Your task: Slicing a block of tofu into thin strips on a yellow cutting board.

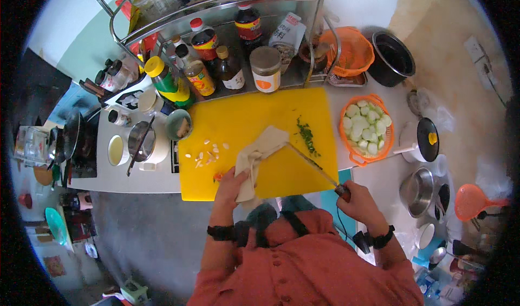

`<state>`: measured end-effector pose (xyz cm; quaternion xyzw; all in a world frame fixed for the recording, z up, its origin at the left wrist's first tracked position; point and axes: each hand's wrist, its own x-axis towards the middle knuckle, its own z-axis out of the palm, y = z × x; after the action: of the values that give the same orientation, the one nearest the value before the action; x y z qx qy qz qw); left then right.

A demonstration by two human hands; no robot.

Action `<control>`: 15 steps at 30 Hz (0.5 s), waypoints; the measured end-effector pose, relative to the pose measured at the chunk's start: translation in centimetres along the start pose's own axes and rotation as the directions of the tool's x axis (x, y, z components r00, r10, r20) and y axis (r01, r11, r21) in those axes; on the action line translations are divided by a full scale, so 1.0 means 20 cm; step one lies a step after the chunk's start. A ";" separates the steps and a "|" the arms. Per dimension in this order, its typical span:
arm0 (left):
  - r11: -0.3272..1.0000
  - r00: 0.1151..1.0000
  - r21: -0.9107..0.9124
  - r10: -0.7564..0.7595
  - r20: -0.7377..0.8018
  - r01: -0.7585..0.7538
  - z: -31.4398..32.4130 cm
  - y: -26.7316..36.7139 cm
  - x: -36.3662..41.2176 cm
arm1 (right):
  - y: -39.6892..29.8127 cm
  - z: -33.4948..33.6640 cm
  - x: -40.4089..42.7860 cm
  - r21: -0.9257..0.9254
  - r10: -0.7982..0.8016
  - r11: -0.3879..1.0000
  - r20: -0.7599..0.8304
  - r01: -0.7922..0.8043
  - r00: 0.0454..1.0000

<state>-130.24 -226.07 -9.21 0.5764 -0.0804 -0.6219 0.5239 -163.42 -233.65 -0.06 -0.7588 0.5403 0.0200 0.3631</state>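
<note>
Before me lies a yellow cutting board [284,176]. My left hand [231,186] grips a cream-coloured cloth [266,143] that trails over the board's middle. In my right hand [359,204] is the handle of a kitchen knife [310,162], its blade seen nearly edge-on and its far end at the cloth. Whether the blade touches the cloth, I cannot tell. Chopped green herbs [306,135] form a strip near the knife. Pale slices, perhaps garlic [209,157], are scattered at the left, and a small orange-red chopped heap [218,177] sits beside my left hand.
An orange basket [352,158] of pale green chunks stands right of the board. A metal rack [219,5] with sauce bottles and a jar [265,68] borders the back. At left are a green bowl [172,117], a pot [160,151] and a cup [118,149].
</note>
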 end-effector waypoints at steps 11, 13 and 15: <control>0.684 1.000 0.730 0.026 -0.004 -0.015 -0.19 -0.08 -0.01 | -0.16 0.25 0.16 0.110 -0.170 0.979 -0.047 0.174 0.984; 0.765 0.999 0.644 0.035 -0.023 -0.012 -0.22 -0.12 0.01 | -0.23 0.25 0.18 0.031 -0.175 0.984 -0.019 0.176 0.984; 0.746 0.999 0.666 0.044 -0.013 -0.024 -0.22 -0.12 0.00 | -0.25 0.24 0.21 -0.052 -0.174 0.983 0.013 0.175 0.985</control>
<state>-128.05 -222.83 -12.39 0.7322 -0.2999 -0.5348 0.2966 -155.72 -233.56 -2.78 -0.8125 0.4695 0.0055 0.3455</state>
